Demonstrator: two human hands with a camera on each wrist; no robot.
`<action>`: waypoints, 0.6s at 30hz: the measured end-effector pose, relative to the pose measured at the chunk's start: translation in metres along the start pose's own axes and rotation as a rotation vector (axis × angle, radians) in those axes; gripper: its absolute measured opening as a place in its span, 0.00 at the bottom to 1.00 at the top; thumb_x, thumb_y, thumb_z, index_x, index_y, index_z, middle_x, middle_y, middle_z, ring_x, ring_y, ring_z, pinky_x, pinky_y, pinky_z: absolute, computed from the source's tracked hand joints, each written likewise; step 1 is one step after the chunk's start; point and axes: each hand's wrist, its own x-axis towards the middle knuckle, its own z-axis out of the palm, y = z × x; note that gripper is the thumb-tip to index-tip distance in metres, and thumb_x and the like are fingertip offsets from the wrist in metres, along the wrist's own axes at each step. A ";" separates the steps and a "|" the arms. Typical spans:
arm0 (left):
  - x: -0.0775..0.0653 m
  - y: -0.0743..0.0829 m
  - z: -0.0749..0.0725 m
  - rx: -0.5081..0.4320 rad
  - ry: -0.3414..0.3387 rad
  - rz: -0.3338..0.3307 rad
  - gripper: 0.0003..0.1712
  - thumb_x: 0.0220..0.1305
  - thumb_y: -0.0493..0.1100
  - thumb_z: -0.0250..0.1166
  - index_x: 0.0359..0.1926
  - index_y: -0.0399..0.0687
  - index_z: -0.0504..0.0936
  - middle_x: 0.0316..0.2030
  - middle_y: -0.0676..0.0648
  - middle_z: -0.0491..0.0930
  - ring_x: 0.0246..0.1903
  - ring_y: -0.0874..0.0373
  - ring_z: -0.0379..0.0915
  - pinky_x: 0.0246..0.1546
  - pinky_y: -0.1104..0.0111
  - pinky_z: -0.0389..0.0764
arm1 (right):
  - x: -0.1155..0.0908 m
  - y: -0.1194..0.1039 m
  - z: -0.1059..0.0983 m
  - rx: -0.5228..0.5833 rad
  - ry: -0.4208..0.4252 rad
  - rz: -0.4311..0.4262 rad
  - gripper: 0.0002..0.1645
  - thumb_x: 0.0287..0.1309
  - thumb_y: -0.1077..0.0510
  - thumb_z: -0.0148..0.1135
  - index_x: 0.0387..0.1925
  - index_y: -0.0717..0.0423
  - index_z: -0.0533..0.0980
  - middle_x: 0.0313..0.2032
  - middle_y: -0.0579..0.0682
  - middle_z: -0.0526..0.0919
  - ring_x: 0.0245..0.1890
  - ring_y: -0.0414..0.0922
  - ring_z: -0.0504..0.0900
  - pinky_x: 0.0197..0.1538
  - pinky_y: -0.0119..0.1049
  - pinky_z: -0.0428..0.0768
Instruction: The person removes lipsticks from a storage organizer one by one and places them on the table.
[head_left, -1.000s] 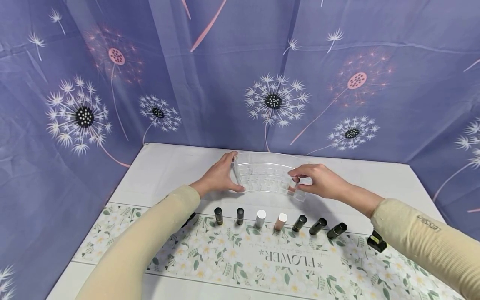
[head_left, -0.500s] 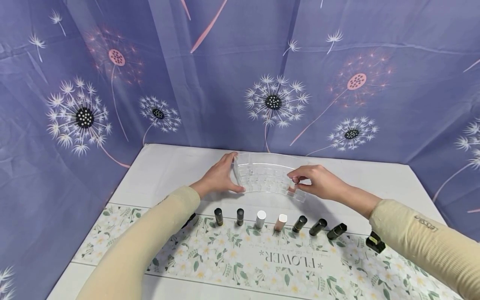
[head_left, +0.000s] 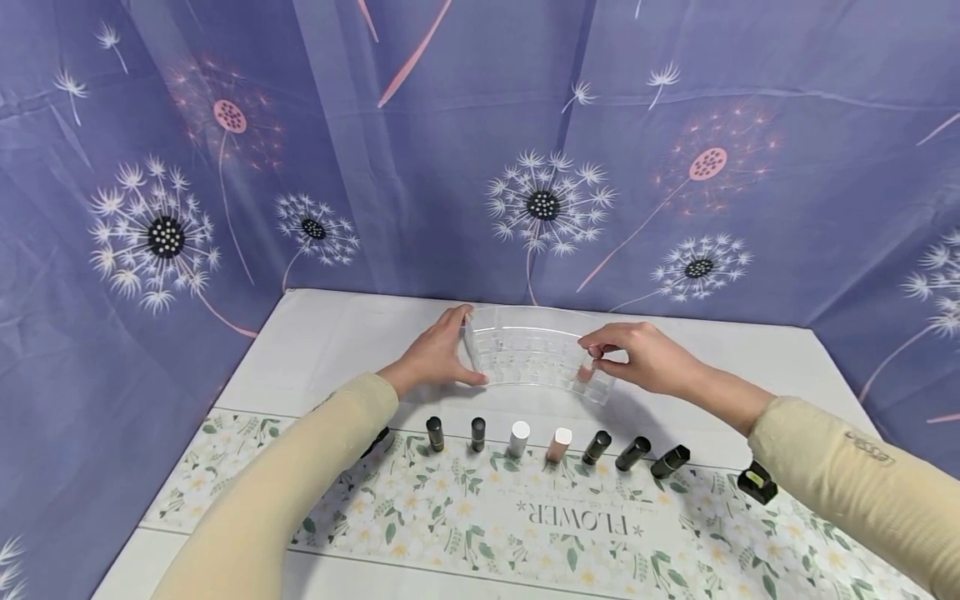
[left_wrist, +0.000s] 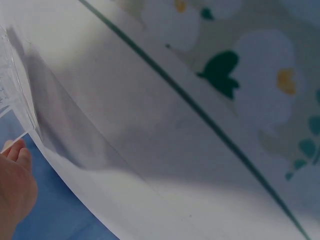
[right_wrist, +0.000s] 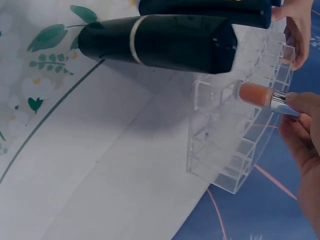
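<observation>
At the back of the table stands a clear plastic lipstick organizer (head_left: 536,329) with small compartments in curved rows. My left hand (head_left: 431,358) holds its left end, thumb at the front corner and fingers at the back. My right hand (head_left: 645,358) pinches a lipstick (right_wrist: 256,94) by its silver end between thumb and fingers. The lipstick's peach-coloured end points down at a compartment near the organizer's right end and overlaps the clear walls in the right wrist view. In the left wrist view, the fingers (left_wrist: 17,150) of my left hand show at the organizer's edge.
Several lipstick tubes stand in a row in front: black ones (head_left: 596,447), a white one (head_left: 518,439) and a pink one (head_left: 558,446). A black object (head_left: 757,483) sits by the right sleeve. They stand on a floral mat (head_left: 450,533); a purple curtain (head_left: 420,208) hangs behind.
My right hand has shifted slightly away from me and to the right with the lipstick, which sits a little farther back. The left hand keeps its place on the organizer.
</observation>
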 end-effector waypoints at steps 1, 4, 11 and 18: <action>0.000 0.000 0.000 0.001 -0.001 -0.001 0.77 0.44 0.59 0.88 0.84 0.39 0.51 0.79 0.37 0.59 0.76 0.41 0.63 0.75 0.51 0.70 | 0.000 -0.001 -0.002 -0.006 0.001 -0.003 0.23 0.54 0.75 0.76 0.53 0.64 0.86 0.43 0.54 0.91 0.40 0.45 0.90 0.42 0.43 0.90; 0.000 0.000 0.000 0.006 -0.003 -0.005 0.77 0.44 0.59 0.88 0.84 0.40 0.50 0.79 0.36 0.59 0.76 0.40 0.63 0.75 0.51 0.70 | 0.000 -0.003 -0.007 -0.018 0.012 -0.017 0.23 0.54 0.75 0.76 0.53 0.63 0.86 0.42 0.52 0.91 0.39 0.44 0.90 0.41 0.41 0.90; 0.001 -0.002 0.002 -0.004 -0.001 -0.004 0.78 0.42 0.59 0.89 0.84 0.40 0.50 0.80 0.37 0.58 0.76 0.40 0.62 0.76 0.50 0.69 | -0.003 -0.007 -0.017 -0.036 0.038 -0.045 0.23 0.52 0.77 0.76 0.51 0.63 0.87 0.41 0.50 0.91 0.38 0.43 0.89 0.40 0.38 0.90; 0.002 -0.003 0.002 -0.001 -0.003 -0.006 0.79 0.42 0.60 0.88 0.84 0.41 0.49 0.80 0.37 0.57 0.77 0.40 0.61 0.76 0.50 0.68 | -0.009 -0.012 -0.028 -0.041 0.037 -0.048 0.24 0.51 0.77 0.77 0.51 0.62 0.87 0.41 0.49 0.91 0.38 0.43 0.90 0.40 0.37 0.89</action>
